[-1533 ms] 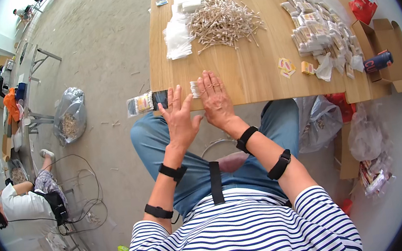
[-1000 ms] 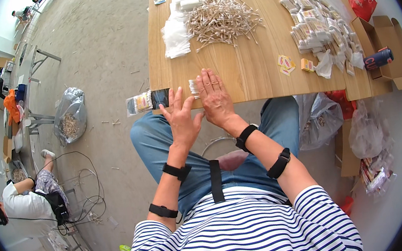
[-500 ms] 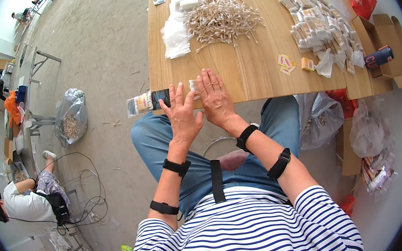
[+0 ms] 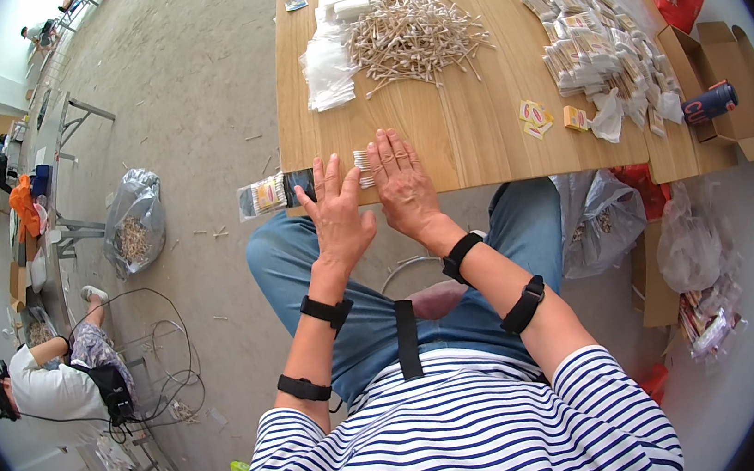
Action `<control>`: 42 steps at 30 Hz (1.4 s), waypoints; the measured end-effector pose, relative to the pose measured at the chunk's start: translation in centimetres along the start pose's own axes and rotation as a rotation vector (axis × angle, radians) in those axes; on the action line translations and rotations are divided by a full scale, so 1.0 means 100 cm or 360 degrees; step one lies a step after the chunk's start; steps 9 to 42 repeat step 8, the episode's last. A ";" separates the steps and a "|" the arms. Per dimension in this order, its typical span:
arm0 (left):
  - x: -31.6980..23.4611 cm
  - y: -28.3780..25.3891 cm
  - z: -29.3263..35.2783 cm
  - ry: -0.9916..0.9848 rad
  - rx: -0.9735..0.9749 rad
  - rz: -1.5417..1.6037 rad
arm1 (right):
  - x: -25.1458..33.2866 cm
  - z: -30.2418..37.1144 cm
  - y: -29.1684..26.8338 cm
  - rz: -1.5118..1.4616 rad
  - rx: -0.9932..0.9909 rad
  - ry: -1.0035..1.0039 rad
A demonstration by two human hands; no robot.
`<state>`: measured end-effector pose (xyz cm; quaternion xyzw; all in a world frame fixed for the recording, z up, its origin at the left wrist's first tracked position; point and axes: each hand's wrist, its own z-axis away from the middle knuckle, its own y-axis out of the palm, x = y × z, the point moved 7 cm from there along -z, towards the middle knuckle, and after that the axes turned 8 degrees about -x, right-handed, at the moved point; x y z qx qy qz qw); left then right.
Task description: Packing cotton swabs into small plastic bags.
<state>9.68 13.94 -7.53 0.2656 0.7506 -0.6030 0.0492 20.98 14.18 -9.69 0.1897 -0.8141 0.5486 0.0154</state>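
Observation:
A small row of cotton swabs (image 4: 364, 168) lies on the wooden table near its front edge, between my two hands. My right hand (image 4: 404, 181) rests flat with fingers stretched forward, its index side against the row. On the other side, my left hand (image 4: 337, 210) is open, fingers spread, with the index fingertip by the swabs. Its little finger reaches over a dark flat piece (image 4: 298, 183) at the table's left corner. A clear packet of cotton swabs (image 4: 265, 195) with a yellow and red label sticks out past that edge.
Farther back is a heap of loose cotton swabs (image 4: 415, 34) beside white plastic bags (image 4: 328, 72). Filled packets (image 4: 593, 48) are piled at right, near yellow cards (image 4: 533, 115), an open cardboard box (image 4: 733, 55) and a dark can (image 4: 710, 104). A co-worker (image 4: 60, 388) sits at left.
My left hand has shifted slightly left, its thumb drawing away from my right hand. My right hand and the swabs stay nearly in place.

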 end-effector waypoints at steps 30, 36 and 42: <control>0.000 0.004 -0.001 0.0010 -0.0015 -0.0024 | -0.001 0.001 0.004 0.0077 -0.0040 -0.0027; 0.000 0.004 -0.001 0.0010 -0.0015 -0.0024 | -0.001 0.001 0.004 0.0077 -0.0040 -0.0027; 0.000 0.004 -0.001 0.0010 -0.0015 -0.0024 | -0.001 0.001 0.004 0.0077 -0.0040 -0.0027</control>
